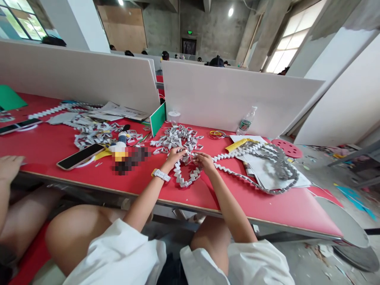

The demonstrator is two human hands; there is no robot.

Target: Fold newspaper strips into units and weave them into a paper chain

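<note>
My left hand point(175, 157), with a white watch point(160, 175) on the wrist, is closed in a pinch at a zigzag chain of folded paper links point(184, 183). My right hand point(205, 161) pinches the same chain close by, its fingertips a short gap from the left ones. The exact link under the fingers is too small to make out. One stretch of chain hangs in a loop on the table below my hands. A long grey-and-white stretch of paper chain point(255, 183) curves away to the right. Just beyond my hands lies a heap of loose folded paper links point(178, 136).
On the red table point(237, 198) are a plastic bottle point(247, 120), a clear cup point(173, 117), papers point(273, 168) and a phone point(79, 156). More paper links point(92, 130) lie left of a green divider point(157, 118). White panels point(231, 95) stand behind. Another person's hand point(10, 168) rests far left.
</note>
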